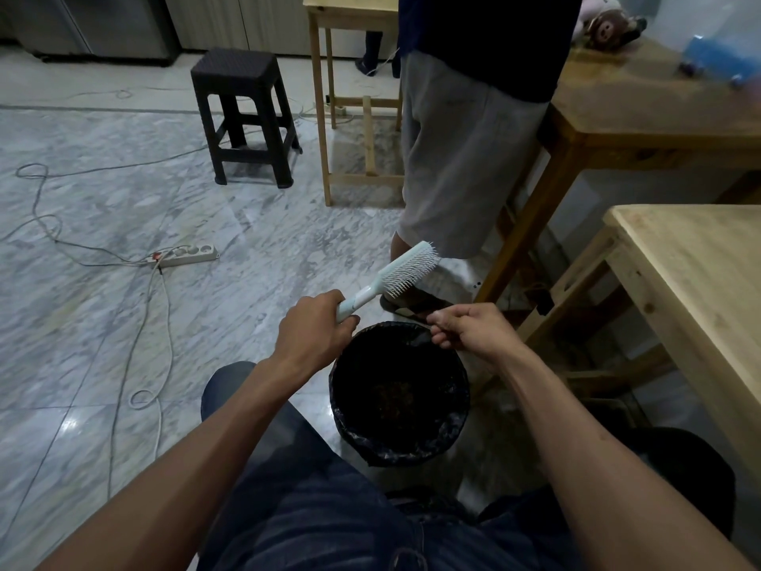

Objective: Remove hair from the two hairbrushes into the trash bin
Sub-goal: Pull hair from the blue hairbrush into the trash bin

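Observation:
My left hand [315,329] grips the handle of a pale mint hairbrush [401,272], whose white bristles point right and down, above the far rim of the bin. Between my knees on the floor stands a round trash bin [455,422] lined with a black bag, with a dark brownish clump of hair at its bottom. My right hand [467,329] hovers over the bin's far right rim with thumb and fingers pinched together; any hair between them is too fine to see. Only one hairbrush is in view.
A person in grey shorts [461,158] stands just beyond the bin, one sandalled foot close to its rim. Wooden tables [696,282] stand to the right and behind. A black stool [243,113], a power strip [187,255] and loose cables lie on the marble floor at left.

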{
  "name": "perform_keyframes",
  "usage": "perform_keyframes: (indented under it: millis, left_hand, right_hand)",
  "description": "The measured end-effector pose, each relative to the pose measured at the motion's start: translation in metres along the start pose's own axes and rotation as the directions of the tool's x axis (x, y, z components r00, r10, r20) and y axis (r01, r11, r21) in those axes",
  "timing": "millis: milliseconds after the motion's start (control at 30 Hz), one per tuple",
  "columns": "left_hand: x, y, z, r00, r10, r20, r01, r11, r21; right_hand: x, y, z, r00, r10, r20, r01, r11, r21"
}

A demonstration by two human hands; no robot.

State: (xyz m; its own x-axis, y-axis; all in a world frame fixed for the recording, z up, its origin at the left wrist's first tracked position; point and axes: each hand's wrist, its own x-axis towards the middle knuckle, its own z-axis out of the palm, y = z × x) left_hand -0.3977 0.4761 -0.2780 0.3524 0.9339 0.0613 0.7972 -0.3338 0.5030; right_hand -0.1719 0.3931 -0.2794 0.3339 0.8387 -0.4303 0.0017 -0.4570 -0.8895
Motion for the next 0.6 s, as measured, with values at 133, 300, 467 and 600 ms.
perform_keyframes:
  millis: [133, 300, 467, 600]
  left_hand:
    - [0.001, 0.001, 0.000, 1.000, 0.017, 0.011, -0.017, 1.000, 0.001]
    - [-0.001, 0.001, -0.003, 0.996, 0.080, 0.050, -0.081, 0.996, 0.035]
    - [-0.004, 0.003, 0.001, 0.983, 0.170, 0.066, -0.177, 0.974, 0.139]
    - [-0.004, 0.006, 0.005, 0.985, 0.170, 0.021, -0.171, 0.963, 0.208]
  right_hand:
    - [0.001, -0.008, 0.008, 0.998, -0.030, 0.057, 0.024, 0.995, 0.099]
    - [0.013, -0.014, 0.006, 0.994, -0.066, -0.091, 0.088, 0.958, 0.273]
    - [0.027, 0.000, 0.009, 0.906, -0.166, -0.388, 0.133, 0.985, -0.112]
    - [0.026, 0.009, 0.014, 0.820, -0.270, -0.504, 0.123, 0.944, -0.305]
